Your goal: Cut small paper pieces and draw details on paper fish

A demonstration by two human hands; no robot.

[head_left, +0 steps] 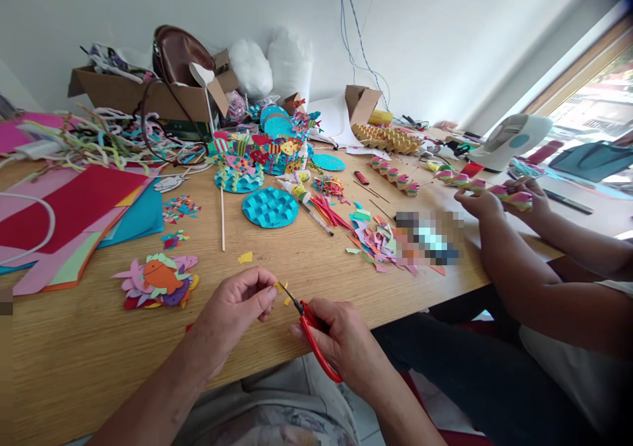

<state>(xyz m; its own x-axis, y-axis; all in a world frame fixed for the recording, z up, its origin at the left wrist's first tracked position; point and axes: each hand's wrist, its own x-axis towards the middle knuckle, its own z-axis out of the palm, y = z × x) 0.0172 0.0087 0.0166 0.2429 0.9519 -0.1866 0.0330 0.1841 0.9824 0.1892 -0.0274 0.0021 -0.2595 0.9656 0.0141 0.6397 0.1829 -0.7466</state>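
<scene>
My right hand [341,340] is closed around the red handles of a pair of scissors [319,352]. The scissors' blades point up and left, touching a small piece of yellow paper [279,288]. My left hand [246,295] pinches that paper between thumb and fingertips, so most of it is hidden. A yellow scrap [245,258] lies on the table just beyond my left hand. To the left is a pile of cut paper fish [161,276], an orange one on top. Beyond the hands sits a blue disc with wavy paper strips [270,207].
Coloured paper sheets [69,215] cover the table's left side. Paper scraps [376,241] lie right of centre. At the right, another person's hands [494,198] hold a decorated egg-carton strip [487,187]. A cardboard box [128,99] and fish decorations [257,152] stand at the back.
</scene>
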